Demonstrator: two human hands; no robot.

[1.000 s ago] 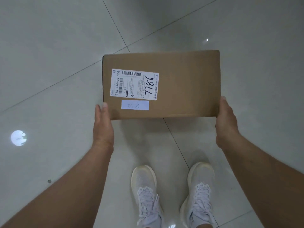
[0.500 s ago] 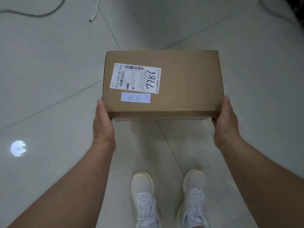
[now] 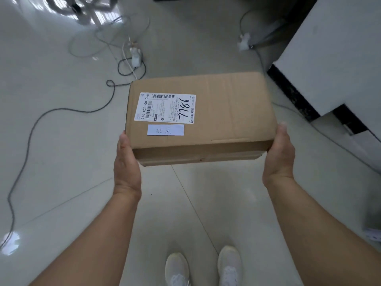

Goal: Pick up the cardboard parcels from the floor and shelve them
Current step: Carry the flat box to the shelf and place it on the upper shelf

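A brown cardboard parcel hangs in the air in front of me, well above the pale tiled floor. A white shipping label with a handwritten number and a small pale note are stuck on its top left. My left hand presses against the parcel's left near corner. My right hand presses against its right near corner. Both hands grip it from the sides with fingers hidden underneath. No other parcel is in view.
Grey cables loop across the floor at the left and far side, with a white plug block among them. A white wall with a black skirting juts in at the right. My two white shoes stand below.
The view has tilted up and forward: my shoes slid toward the bottom edge, cables and the white wall came into sight. The parcel is lifted higher and stays in both hands.
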